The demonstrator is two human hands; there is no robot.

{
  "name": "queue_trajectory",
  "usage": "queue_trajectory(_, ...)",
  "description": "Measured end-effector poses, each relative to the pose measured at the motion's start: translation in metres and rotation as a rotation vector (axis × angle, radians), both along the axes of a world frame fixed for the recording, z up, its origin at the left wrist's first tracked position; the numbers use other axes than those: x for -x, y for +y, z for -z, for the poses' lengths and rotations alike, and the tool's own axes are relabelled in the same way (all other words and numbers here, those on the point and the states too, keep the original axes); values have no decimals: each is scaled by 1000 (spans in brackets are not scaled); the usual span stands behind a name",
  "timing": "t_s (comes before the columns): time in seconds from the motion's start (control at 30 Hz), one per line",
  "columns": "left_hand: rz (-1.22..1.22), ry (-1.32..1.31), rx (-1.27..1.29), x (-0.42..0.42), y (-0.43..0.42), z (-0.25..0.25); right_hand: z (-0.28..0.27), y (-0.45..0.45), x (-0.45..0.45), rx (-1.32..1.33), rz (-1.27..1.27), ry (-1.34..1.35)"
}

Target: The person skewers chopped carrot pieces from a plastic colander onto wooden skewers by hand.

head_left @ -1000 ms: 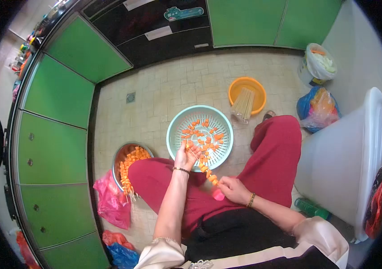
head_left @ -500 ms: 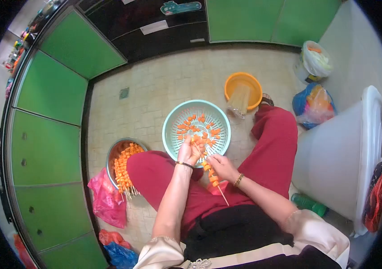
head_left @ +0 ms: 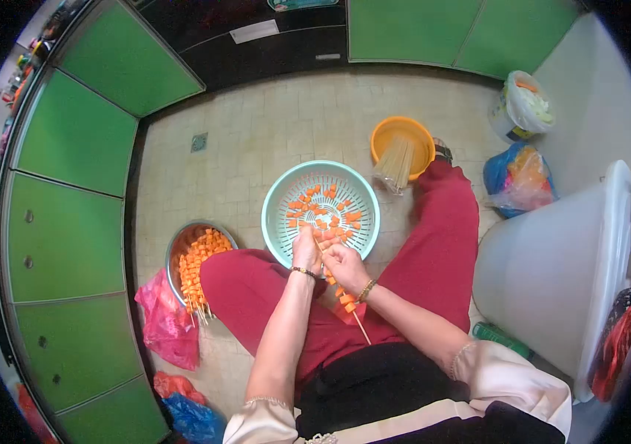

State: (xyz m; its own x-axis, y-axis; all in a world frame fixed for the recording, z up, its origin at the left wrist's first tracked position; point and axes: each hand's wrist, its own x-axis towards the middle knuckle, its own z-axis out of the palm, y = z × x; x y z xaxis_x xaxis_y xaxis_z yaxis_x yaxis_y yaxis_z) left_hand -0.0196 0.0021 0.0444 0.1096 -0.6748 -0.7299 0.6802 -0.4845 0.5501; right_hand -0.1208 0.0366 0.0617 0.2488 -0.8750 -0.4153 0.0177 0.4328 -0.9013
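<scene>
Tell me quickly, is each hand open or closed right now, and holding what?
Left hand: at the far end of the loaded skewer; its exact grip can't be told.
Right hand: closed, holding the skewer.

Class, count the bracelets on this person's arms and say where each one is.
2: a dark bracelet at the wrist of the left hand, and a gold-coloured bracelet at the wrist of the right hand. The sleeves may hide others.
</scene>
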Motion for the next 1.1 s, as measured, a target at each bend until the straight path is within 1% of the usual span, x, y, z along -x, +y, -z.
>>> queue_trajectory(0.03,-2,-26,-24,3,-2,0,2,-1,1,-3,10,0)
queue_trajectory(0.13,25,-71,-49,12,-4,-1,19,-4,2,99,20,114)
queue_trajectory(0.23,48,-134,-71,19,-5,-2,25,-6,6,161,-15,195)
queue_trajectory(0.27,56,-152,-72,21,-5,-2,28,-8,7,117,12,136)
queue_trajectory(0.33,168,-352,-2,26,1,8,31,-12,10,28,67,17)
queue_trajectory(0.37,224,-451,33,28,3,11,30,-15,11,20,81,29)
queue_trajectory(0.4,222,-484,28,31,4,15,29,-19,14,13,96,37)
queue_trajectory(0.47,183,-379,23,33,6,14,33,-23,18,49,81,69)
queue_trajectory(0.5,160,-323,21,34,7,14,36,-24,18,23,67,16)
queue_trajectory(0.53,283,-328,-20,24,5,13,34,-25,18,-3,52,-36)
queue_trajectory(0.6,169,-263,63,21,2,16,29,-26,19,-79,21,-115)
queue_trajectory(0.63,111,-230,104,19,0,16,8,-26,23,-131,5,-141)
queue_trajectory(0.67,118,-153,106,14,0,5,-4,-26,25,-182,-11,-168)
queue_trajectory(0.77,49,-120,57,7,-4,-7,-5,-20,30,-282,-252,-45)
queue_trajectory(0.8,31,-96,98,2,-4,3,-6,-16,29,-318,-276,-82)
queue_trajectory(0.9,50,-127,114,5,-1,-7,-5,-11,28,-280,-257,-78)
queue_trajectory(1.1,29,-63,112,9,6,2,8,1,22,-29,-186,60)
